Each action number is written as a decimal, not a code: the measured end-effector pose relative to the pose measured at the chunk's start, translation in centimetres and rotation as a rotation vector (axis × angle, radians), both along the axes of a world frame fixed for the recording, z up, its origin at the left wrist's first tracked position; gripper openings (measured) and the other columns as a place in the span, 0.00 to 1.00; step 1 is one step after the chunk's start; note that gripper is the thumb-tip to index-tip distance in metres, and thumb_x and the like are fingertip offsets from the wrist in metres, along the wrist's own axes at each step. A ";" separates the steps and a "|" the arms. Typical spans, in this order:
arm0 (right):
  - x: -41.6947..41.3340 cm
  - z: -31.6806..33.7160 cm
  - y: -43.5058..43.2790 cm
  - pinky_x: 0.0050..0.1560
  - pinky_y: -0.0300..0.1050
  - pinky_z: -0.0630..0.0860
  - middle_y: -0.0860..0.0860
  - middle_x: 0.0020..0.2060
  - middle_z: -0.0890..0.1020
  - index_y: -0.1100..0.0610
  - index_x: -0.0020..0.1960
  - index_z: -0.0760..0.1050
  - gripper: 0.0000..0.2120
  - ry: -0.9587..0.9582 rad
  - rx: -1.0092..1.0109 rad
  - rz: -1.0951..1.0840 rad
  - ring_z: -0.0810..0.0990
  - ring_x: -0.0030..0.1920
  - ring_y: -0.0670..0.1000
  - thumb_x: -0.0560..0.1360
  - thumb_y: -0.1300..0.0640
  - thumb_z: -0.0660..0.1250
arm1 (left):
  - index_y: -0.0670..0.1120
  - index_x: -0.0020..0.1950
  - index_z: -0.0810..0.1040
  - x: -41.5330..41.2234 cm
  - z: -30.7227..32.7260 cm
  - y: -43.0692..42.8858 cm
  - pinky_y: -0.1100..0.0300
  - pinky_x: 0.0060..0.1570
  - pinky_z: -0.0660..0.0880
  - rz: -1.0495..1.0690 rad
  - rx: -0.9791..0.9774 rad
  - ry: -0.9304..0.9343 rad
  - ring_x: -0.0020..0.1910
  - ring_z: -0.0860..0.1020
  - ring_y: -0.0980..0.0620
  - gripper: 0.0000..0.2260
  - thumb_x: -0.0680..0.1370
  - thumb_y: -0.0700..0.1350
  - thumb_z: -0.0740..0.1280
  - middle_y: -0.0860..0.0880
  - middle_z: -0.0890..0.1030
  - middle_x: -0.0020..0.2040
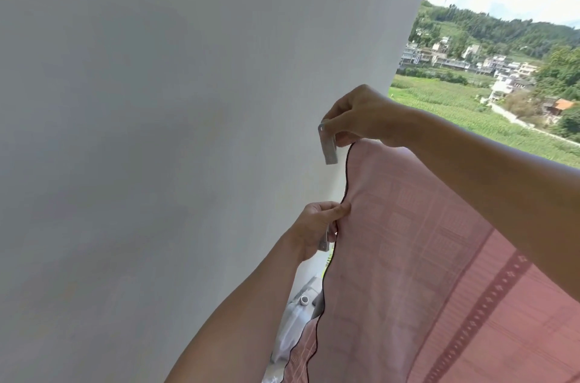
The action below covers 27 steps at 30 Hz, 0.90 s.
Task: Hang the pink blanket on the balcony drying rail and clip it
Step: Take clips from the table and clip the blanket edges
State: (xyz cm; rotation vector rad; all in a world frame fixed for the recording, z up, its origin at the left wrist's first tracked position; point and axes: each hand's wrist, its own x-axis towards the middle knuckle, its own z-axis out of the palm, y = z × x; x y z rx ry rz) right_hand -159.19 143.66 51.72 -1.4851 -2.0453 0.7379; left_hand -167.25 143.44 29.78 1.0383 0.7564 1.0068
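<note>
The pink blanket, patterned and edged with a dark hem, hangs draped from its top at the right of the view; the rail under it is hidden. My right hand is at the blanket's top left corner and pinches a grey clothes clip that points downward just left of the hem. Lower down, my left hand pinches the blanket's hem between thumb and fingers, and holds another grey clip in the same hand.
A white wall fills the left and centre, close to both hands. A white plastic container with a cap sits low between wall and blanket. Open air, fields and houses lie beyond at the right.
</note>
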 end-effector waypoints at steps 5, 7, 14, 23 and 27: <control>0.7 -1.2 0.2 0.38 0.44 0.78 0.49 0.35 0.86 0.56 0.39 0.85 0.04 -0.325 0.068 0.019 0.84 0.36 0.44 0.66 0.58 0.78 | 0.43 0.39 0.82 -0.2 -0.5 0.6 0.62 0.28 0.64 0.053 -0.041 -0.105 0.30 0.67 0.53 0.06 0.72 0.45 0.75 0.47 0.73 0.35; 0.9 -1.6 0.5 0.39 0.43 0.77 0.44 0.33 0.85 0.50 0.36 0.85 0.03 -0.414 0.131 0.003 0.80 0.33 0.40 0.64 0.53 0.79 | 0.43 0.40 0.82 -0.6 -0.4 0.9 0.61 0.29 0.64 0.068 -0.036 -0.092 0.32 0.69 0.52 0.06 0.70 0.45 0.76 0.47 0.75 0.37; 0.3 -1.9 1.0 0.54 0.52 0.79 0.42 0.33 0.84 0.43 0.35 0.84 0.04 -0.637 0.103 -0.016 0.82 0.44 0.46 0.62 0.48 0.79 | 0.43 0.44 0.84 -1.7 -0.7 1.2 0.58 0.32 0.59 0.129 0.037 -0.074 0.33 0.68 0.51 0.06 0.71 0.44 0.75 0.46 0.74 0.37; 0.4 -2.0 0.7 0.53 0.50 0.78 0.41 0.34 0.85 0.47 0.37 0.85 0.06 -0.764 0.031 0.046 0.83 0.45 0.45 0.62 0.47 0.78 | 0.36 0.49 0.82 -1.5 -0.3 1.1 0.62 0.29 0.63 0.202 0.082 -0.099 0.27 0.67 0.54 0.07 0.74 0.39 0.72 0.47 0.72 0.31; 0.5 -1.8 0.4 0.47 0.45 0.79 0.43 0.38 0.85 0.50 0.42 0.86 0.10 -0.713 -0.020 0.032 0.82 0.44 0.46 0.62 0.50 0.80 | 0.35 0.50 0.81 -1.1 -0.2 0.5 0.62 0.28 0.65 0.190 0.066 -0.091 0.24 0.67 0.54 0.08 0.75 0.39 0.72 0.50 0.75 0.29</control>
